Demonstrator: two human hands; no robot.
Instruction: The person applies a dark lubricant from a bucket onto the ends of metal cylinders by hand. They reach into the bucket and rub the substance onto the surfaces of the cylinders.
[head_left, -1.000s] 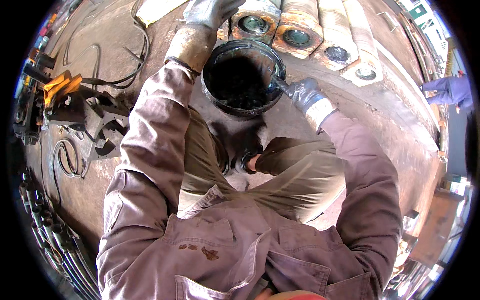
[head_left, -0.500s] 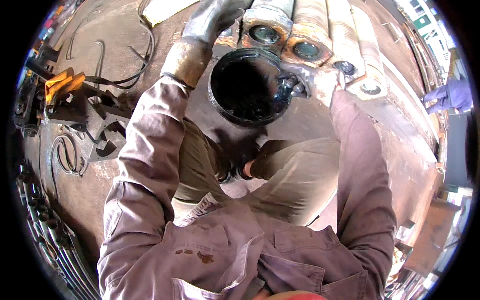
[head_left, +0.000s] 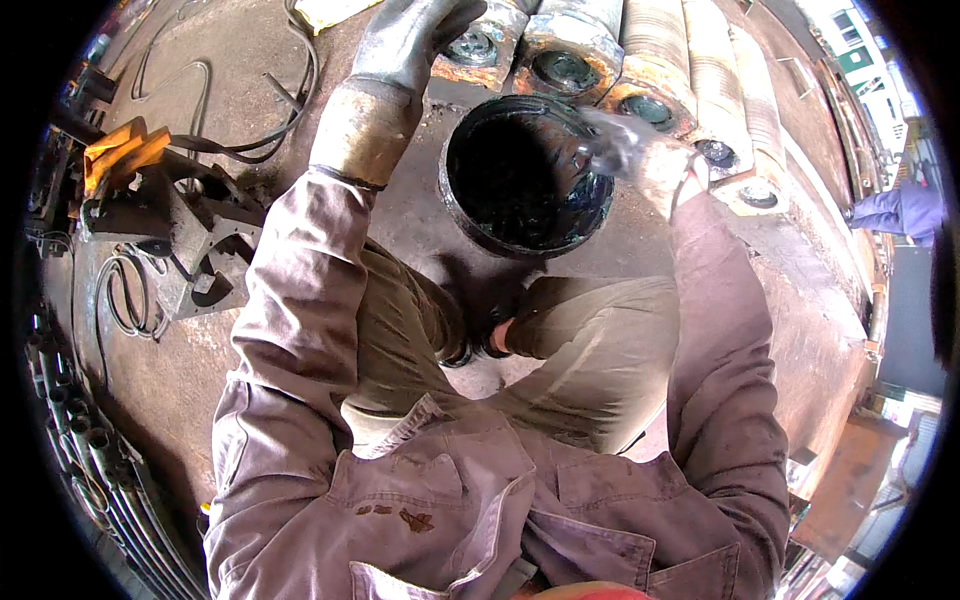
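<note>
A round bucket [head_left: 449, 205] stands in front of my knees, its inside coated with thick black grease [head_left: 510, 185]. My right hand [head_left: 640, 155], in a dirty work glove, is at the bucket's right rim; motion smears its fingers, and whether it holds anything is unclear. My left hand [head_left: 415, 45], in a stained grey glove, reaches past the bucket's left side to the leftmost pipe-like part [head_left: 475, 50]. Its fingers stretch over that part, partly cut off by the upper edge. Several ribbed cylindrical parts [head_left: 655, 45] lie side by side, their rusty ends showing dark, greased round openings.
Black cables [head_left: 300, 95] trail over the brown floor at left. Near them stands a dark metal fixture [head_left: 195, 235] with an orange piece [head_left: 125, 155] on top. Thin pipes [head_left: 110, 470] are stacked at lower left. At far right a person in blue [head_left: 900, 210] is visible.
The view has shifted, so the bucket and cylinders appear farther right. My right hand was against the bucket's inner right wall; now it is blurred at the rim. My left hand stays by the cylinders.
</note>
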